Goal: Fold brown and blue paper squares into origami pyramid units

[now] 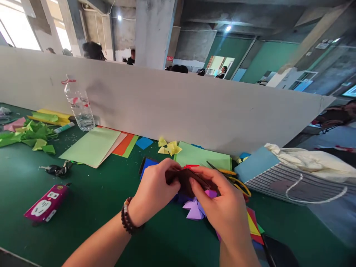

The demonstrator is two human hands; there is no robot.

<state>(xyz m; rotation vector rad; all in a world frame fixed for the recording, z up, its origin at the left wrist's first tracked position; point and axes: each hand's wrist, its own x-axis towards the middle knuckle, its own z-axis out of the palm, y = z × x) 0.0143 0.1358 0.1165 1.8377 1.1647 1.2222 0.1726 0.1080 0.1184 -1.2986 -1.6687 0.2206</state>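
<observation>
My left hand [154, 189] and my right hand [219, 204] pinch a folded piece of dark brown paper [187, 181] between them, above a green work table [111, 230]. A purple paper folded shape [194, 209] lies just below my right fingers. Beside my right hand are scissors with yellow handles [239, 185], their dark blades [214, 167] pointing left. A dark blue paper square [147, 167] lies behind my left hand. A yellow paper bow [169, 147] and a light green paper sheet [203, 156] lie farther back. A beaded bracelet [127, 216] circles my left wrist.
A white partition [155, 104] runs along the table's far side, with a water bottle [79, 105] and stacked coloured paper [91, 146] before it. Green paper folds [30, 135], keys [57, 170] and a pink power strip [47, 202] lie left. A striped bag [294, 181] sits right.
</observation>
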